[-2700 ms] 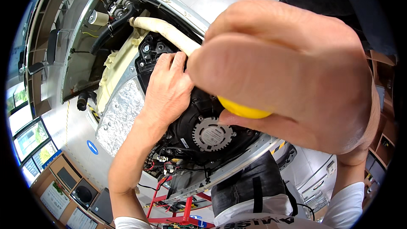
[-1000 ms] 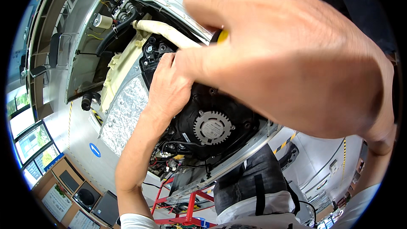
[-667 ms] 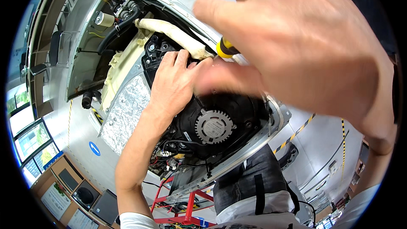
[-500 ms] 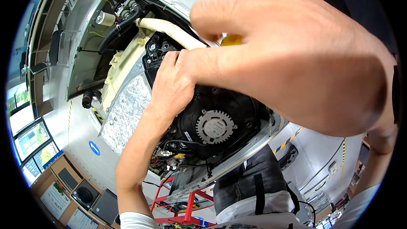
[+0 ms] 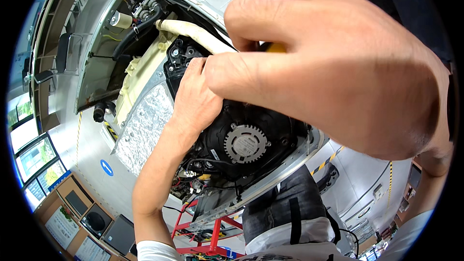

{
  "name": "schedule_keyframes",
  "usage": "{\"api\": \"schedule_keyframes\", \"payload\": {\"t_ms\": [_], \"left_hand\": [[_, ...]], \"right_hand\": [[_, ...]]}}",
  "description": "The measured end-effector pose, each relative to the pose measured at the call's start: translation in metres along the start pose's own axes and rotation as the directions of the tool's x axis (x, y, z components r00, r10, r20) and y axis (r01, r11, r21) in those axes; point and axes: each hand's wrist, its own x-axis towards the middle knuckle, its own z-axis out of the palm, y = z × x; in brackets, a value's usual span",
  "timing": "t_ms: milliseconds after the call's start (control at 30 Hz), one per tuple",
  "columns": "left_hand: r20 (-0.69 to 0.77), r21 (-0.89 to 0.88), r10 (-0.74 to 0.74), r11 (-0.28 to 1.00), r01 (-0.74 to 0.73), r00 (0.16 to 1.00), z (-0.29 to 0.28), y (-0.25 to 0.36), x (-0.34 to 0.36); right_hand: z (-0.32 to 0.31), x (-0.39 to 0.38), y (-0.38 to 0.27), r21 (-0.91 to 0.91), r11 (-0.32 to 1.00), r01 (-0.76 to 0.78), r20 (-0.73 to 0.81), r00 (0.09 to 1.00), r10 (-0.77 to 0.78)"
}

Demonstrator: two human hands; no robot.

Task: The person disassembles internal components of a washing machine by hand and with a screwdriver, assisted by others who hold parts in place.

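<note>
My right hand (image 5: 331, 67) is large in the foreground, fingers curled round a yellow-and-black tool handle (image 5: 274, 48), which it mostly hides. Its thumb reaches across my left hand (image 5: 195, 101), whose bent fingers are at a black bracket (image 5: 181, 55) on the engine assembly; what they grip is hidden. Below my right hand is a black fan housing (image 5: 280, 130) with a toothed silver motor cover (image 5: 245, 143). Left of my left hand lies a foil-covered panel (image 5: 140, 125) beside a cream plastic part (image 5: 130, 84). A cream wrapped hose (image 5: 193, 34) runs above both hands.
A pale metal body frame (image 5: 251, 188) edges the assembly, with a black hose (image 5: 128, 43) at upper left. A red stand (image 5: 215, 234) is below. A black padded item (image 5: 282, 203) is at lower right; dark fabric (image 5: 396, 9) is at upper right. Wooden shelving (image 5: 72, 188) stands at lower left.
Since the first frame my right hand has shifted upward and turned, covering most of the yellow handle; it moved back and forth briefly. My left hand stays at the black bracket.
</note>
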Motion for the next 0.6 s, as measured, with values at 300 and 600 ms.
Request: {"api": "schedule_keyframes", "payload": {"t_ms": [300,600], "left_hand": [[-0.055,0.042,0.019,0.999,-0.016,0.998,0.006,-0.004,-0.001],[0.021,-0.045,-0.095,0.994,0.096,0.995,-0.005,0.005,0.000]], "right_hand": [[-0.001,0.007,0.001,0.002,1.000,0.010,0.002,1.000,-0.010],[0.004,0.003,0.005,0.010,1.000,0.017,-0.001,1.000,-0.017]]}}
